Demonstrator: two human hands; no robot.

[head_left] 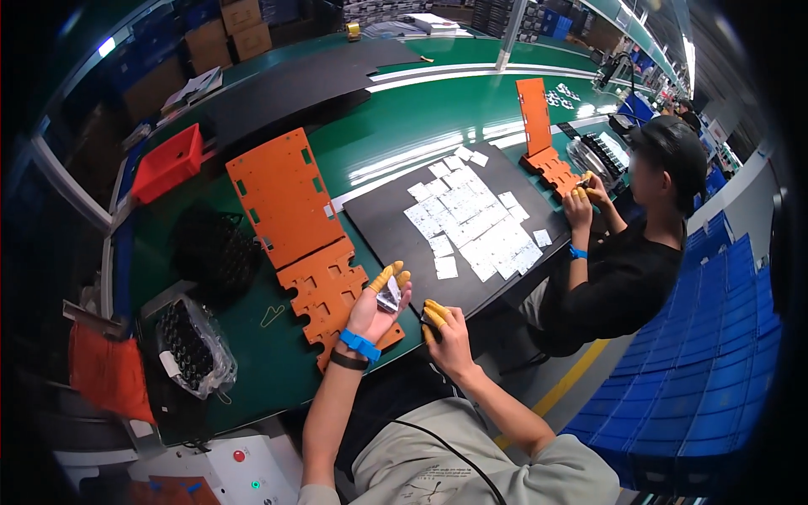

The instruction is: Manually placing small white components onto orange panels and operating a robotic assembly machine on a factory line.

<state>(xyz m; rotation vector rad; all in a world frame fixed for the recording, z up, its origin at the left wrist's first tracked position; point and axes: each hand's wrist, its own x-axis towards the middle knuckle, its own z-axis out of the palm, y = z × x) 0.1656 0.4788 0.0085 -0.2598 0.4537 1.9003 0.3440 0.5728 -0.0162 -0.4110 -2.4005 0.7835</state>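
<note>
Holding small silvery-white part (pixel 388 299) in left hand (pixel 376 309), near view centre toward 7 o'clock | curling right hand (pixel 449 335) at part's 4 o'clock, cannot tell whether gripping | flanked by orange fixture (pixel 284 202) at 10 o'clock, white cards (pixel 471 217) at 2 o'clock on black mat (pixel 394 248)

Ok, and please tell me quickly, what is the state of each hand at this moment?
Left hand: holding a small shiny piece.
Right hand: curled; whether its grip holds anything cannot be told.
</note>
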